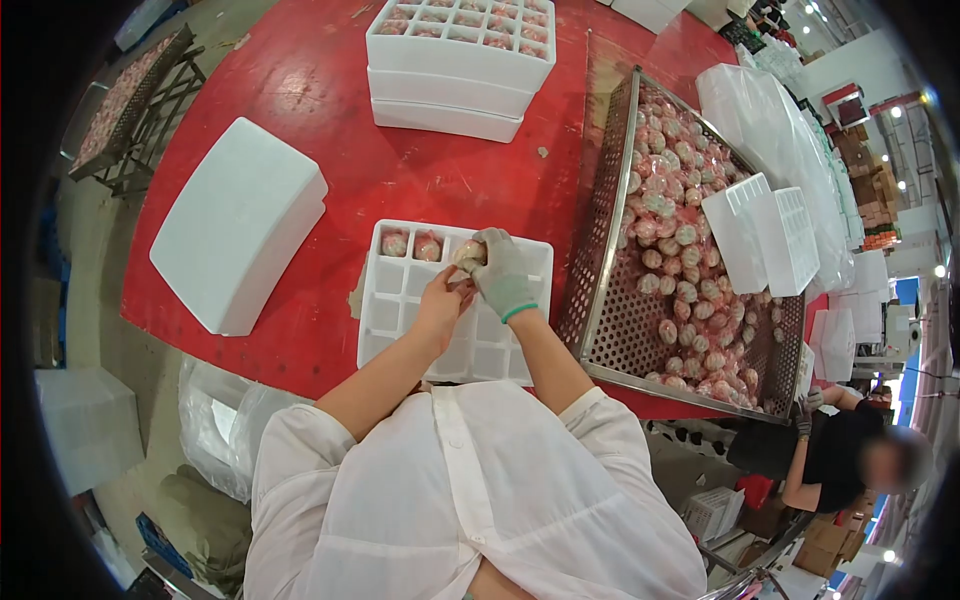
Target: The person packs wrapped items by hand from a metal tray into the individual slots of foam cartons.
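Observation:
On the red table in front of me lies a white foam tray (378,310) divided into square compartments. Two wrapped egg-shaped items, the left one (395,243) and the one beside it (428,246), sit in its far row. My right hand (507,278), in a grey glove with a green cuff, closes around another wrapped egg-shaped item (469,252) over that row's third compartment. My left hand (440,302) is bare. Its fingers are pinched against the near side of the same item, at its wrapping. The gloved palm partly hides the item.
To my right stands a perforated metal bin (610,340) of wrapped items, with small white foam trays (765,235) on its far side. A stack of filled foam trays (445,95) stands ahead. A white foam box (240,225) is at left. A co-worker (840,450) is at far right.

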The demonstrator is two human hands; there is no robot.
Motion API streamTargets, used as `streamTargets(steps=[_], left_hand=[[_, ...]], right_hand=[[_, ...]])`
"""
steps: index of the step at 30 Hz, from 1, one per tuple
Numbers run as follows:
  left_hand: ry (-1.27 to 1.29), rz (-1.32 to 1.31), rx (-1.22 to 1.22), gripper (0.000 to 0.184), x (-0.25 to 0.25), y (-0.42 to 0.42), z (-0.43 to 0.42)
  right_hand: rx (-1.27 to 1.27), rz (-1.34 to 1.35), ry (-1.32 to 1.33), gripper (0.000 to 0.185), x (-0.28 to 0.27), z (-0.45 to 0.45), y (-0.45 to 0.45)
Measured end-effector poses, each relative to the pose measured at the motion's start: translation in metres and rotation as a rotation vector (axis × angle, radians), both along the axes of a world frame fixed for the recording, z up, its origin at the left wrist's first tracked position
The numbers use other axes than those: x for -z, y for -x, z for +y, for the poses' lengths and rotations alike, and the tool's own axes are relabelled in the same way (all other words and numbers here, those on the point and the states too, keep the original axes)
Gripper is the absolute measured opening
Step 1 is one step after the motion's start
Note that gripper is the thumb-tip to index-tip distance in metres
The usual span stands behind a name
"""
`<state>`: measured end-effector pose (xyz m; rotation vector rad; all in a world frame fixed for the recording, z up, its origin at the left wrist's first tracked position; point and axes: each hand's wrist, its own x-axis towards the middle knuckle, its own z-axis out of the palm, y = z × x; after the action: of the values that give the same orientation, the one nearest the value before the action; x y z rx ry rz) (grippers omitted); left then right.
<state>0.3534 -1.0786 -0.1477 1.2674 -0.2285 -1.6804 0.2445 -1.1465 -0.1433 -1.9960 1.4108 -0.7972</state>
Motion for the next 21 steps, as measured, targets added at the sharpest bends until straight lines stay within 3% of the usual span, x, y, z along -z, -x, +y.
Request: streamTargets(steps=[2,4,7,11,15,18,19,21], left_hand=[[0.050,-0.087,0.041,0.050,0.017,0.001,0.002],[0.353,-0.634,0.169,0.048,0.036,0.004,0.012],[0.463,-0.733,0.284,0.049,0.055,-0.003,0.022],[0.523,-0.646,0.325,0.050,0.058,-0.009,0.024],[0.513,-0.567,0.336,0.049,0.060,-0.012,0.027],[0.482,-0.777,0.426,0.049,0.061,-0.013,0.027],[0.494,-0.733,0.449,0.048,0.061,-0.016,0.026],[0.535,-0.693,0.501,0.047,0.065,-0.018,0.024]], right_hand=[[0.007,0.085,-0.032,0.032,0.008,-0.009,-0.002],[-0.001,0.132,-0.035,0.031,0.005,-0.012,-0.007],[-0.017,0.260,-0.050,0.032,0.002,-0.017,-0.018],[-0.096,0.543,-0.019,0.037,0.015,-0.017,-0.034],[-0.182,0.611,-0.063,0.035,0.013,-0.026,-0.025],[-0.239,0.674,-0.020,0.023,0.022,-0.027,-0.033],[-0.252,0.691,0.024,0.021,0.026,-0.026,-0.040],[-0.255,0.680,-0.161,0.023,0.024,-0.036,-0.049]])
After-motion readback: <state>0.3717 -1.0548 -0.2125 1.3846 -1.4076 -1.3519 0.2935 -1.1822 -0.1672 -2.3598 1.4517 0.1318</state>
